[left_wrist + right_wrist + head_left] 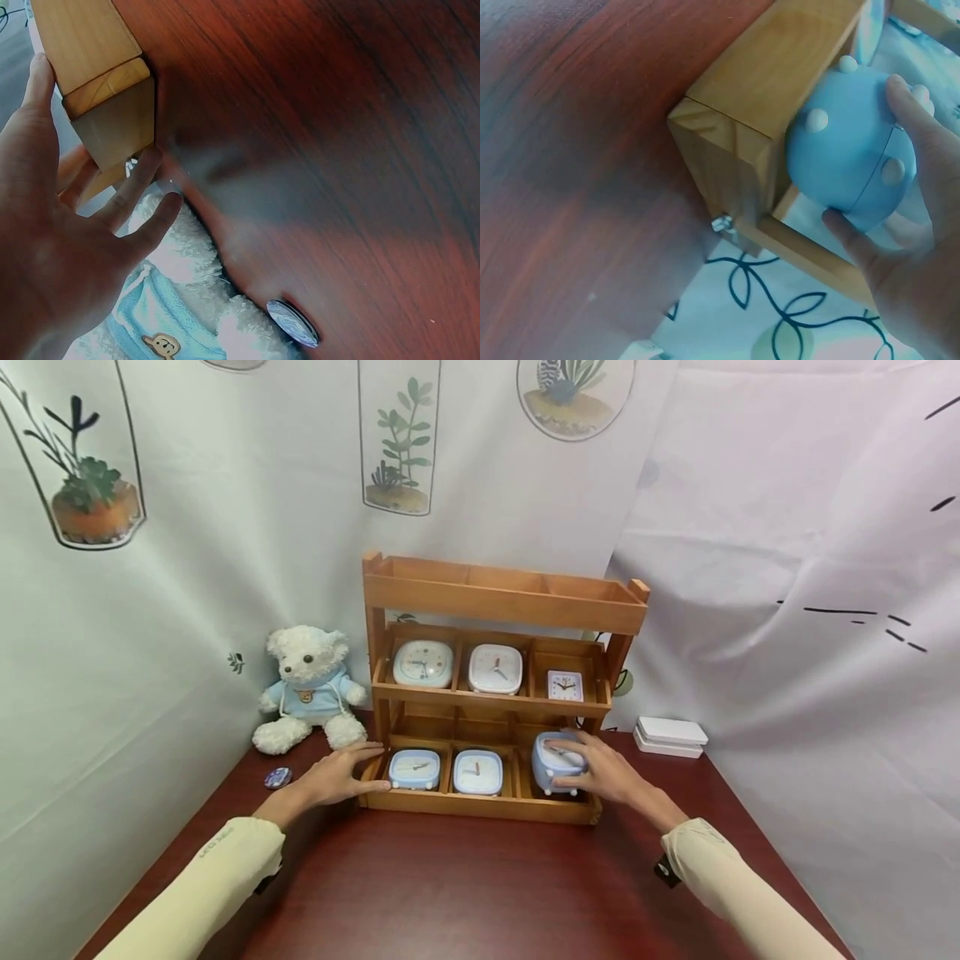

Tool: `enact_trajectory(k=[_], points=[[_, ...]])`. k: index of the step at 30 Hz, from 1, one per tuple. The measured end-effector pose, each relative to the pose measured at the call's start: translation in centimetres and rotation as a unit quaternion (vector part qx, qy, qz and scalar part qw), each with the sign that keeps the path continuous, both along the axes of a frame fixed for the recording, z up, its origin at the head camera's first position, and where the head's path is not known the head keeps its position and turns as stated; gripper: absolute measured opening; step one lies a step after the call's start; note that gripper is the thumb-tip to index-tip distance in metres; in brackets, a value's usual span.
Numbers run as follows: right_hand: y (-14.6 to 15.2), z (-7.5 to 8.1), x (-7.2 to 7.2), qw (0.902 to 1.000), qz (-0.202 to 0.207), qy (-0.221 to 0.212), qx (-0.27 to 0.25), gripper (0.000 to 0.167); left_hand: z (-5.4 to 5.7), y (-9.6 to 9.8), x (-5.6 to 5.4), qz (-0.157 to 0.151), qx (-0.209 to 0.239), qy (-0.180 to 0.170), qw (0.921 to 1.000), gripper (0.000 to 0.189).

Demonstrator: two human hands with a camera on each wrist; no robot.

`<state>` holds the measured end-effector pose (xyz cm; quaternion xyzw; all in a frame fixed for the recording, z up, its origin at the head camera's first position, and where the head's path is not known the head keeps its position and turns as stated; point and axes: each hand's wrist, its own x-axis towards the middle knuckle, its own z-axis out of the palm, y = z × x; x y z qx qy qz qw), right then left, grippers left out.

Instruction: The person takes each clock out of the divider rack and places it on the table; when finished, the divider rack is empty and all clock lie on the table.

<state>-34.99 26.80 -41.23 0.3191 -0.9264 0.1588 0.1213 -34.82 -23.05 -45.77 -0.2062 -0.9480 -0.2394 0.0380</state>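
Observation:
My right hand (609, 768) grips a blue alarm clock (553, 774) at the right compartment of the bottom tier of a wooden rack (480, 808). The clock's face tilts up. In the right wrist view, thumb and fingers are around its rounded blue body (840, 142), which has white knobs, just above the compartment's front board. My left hand (335, 777) rests at the rack's lower left end, thumb near the front edge. Its fingers spread loosely by the end board (112, 124) in the left wrist view. Beside it in the bottom tier sit two blue-rimmed clocks (414, 768), (477, 772).
The middle tier holds a pale clock (422, 663), a white clock (495, 669) and a small square clock (565, 686). A white teddy bear (309, 689) sits left of the rack, near a small round patterned object (278, 777). White boxes (670, 737) lie at right.

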Motion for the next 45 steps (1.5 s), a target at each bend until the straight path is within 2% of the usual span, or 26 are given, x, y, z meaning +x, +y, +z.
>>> enact_trajectory(k=[7,15,22,28,33,40,45], points=[[1.6,1.7,1.3,0.9999,-0.001,-0.002,0.014,0.071,0.0,-0.1,-0.1,0.002,0.003,-0.002,1.0,0.089],[5.4,2.0,2.6,0.9998,-0.021,-0.002,0.004,0.071,-0.1,0.0,0.0,0.002,-0.002,-0.003,1.0,0.088],[8.8,2.1,2.7,0.9992,-0.041,0.001,-0.003,0.07,0.0,0.0,-0.2,-0.001,-0.004,0.002,1.0,0.089],[10.7,1.1,1.6,0.9987,-0.043,0.016,-0.021,0.068,-0.1,-0.1,-0.3,-0.005,-0.004,0.001,1.0,0.089],[11.7,-0.5,0.0,0.9981,-0.038,0.002,-0.048,0.067,-0.1,-0.1,-0.1,-0.01,-0.002,-0.001,1.0,0.089],[11.8,-2.1,-2.1,0.998,-0.042,-0.012,-0.046,0.067,-0.2,-0.1,-0.2,-0.012,0.003,-0.001,0.9999,0.087],[11.3,-2.5,-2.8,0.998,-0.033,-0.024,-0.048,0.065,-0.4,-0.1,-0.3,-0.008,0.001,-0.001,1.0,0.087]])
